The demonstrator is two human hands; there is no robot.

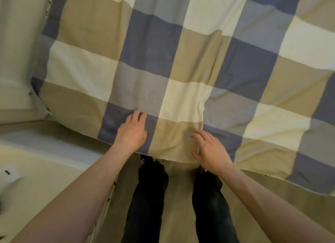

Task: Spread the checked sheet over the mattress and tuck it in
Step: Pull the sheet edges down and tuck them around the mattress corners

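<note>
Checked sheet (163, 61) lies spread out, left hand (131, 132) and right hand (208, 150) pressing flat near its front hem, fingers (200, 136) loosely straight, gripping nothing.

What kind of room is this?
Probably a bedroom: a checked sheet lies spread wide like bedding, its edge hanging by the person's legs, with the left hand and right hand resting on it.
</note>
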